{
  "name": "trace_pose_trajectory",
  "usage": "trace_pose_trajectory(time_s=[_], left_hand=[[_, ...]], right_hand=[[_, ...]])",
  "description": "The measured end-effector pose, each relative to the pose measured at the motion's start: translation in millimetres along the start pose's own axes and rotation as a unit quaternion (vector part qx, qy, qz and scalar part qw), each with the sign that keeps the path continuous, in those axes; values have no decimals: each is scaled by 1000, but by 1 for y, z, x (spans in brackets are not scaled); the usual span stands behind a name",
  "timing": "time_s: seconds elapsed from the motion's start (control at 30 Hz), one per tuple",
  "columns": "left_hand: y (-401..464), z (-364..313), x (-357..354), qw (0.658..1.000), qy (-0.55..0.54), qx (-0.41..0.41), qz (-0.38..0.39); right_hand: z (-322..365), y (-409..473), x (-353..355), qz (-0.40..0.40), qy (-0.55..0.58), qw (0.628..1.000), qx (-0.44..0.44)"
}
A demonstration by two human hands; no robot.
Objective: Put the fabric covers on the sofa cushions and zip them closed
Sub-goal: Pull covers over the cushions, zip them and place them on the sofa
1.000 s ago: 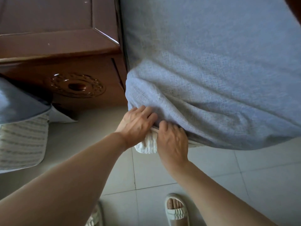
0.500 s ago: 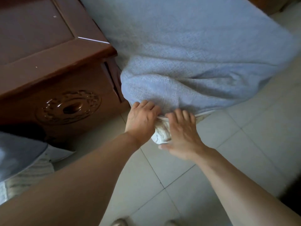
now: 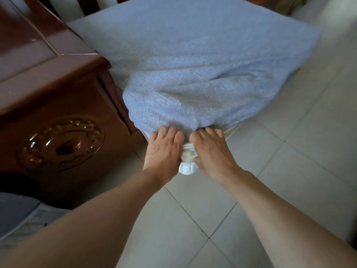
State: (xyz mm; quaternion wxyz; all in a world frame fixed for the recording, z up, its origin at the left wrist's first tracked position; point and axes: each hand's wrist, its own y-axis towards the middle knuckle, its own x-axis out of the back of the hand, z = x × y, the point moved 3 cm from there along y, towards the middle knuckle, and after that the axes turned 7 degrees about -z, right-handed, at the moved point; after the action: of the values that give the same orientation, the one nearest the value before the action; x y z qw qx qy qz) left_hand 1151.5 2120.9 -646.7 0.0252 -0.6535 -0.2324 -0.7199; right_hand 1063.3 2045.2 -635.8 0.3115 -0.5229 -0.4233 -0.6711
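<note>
A large sofa cushion in a light blue woven cover (image 3: 202, 60) lies across the seat, its near corner hanging over the floor. At that corner the cover's white-edged opening gapes and a bit of white inner cushion (image 3: 186, 167) pokes out. My left hand (image 3: 164, 149) grips the cover's edge on the left of the gap, fingers curled over the blue fabric. My right hand (image 3: 210, 151) grips the edge just to the right, fingers hooked over the rim. The zipper itself is hidden under my hands.
A dark brown carved wooden sofa arm (image 3: 54, 105) stands close on the left, touching the cushion. Another blue and white cushion (image 3: 17, 217) lies at the lower left. Pale floor tiles (image 3: 289, 171) spread below and to the right.
The view has swung so more of the cushion shows. My right hand has slid closer to my left hand at the corner, and less white inner cushion sticks out.
</note>
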Motion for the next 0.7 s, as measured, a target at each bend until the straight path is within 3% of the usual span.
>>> trace_pose_trajectory(time_s=[0.2,0.43,0.6,0.7], left_hand=[[-10,0,-12,987,-66,-45,-139],[-23,-1,-31,955,-124,-35,-267],[-33,-6,-36,935,-142,-25,-324],[-36,-7,-39,922,-139,-37,-359]], right_hand=[[2,-17,-18,-197,27,980,27],[4,-33,-42,-356,7,934,30],[8,-40,-56,-395,9,918,15],[7,-43,-58,-408,3,911,54]])
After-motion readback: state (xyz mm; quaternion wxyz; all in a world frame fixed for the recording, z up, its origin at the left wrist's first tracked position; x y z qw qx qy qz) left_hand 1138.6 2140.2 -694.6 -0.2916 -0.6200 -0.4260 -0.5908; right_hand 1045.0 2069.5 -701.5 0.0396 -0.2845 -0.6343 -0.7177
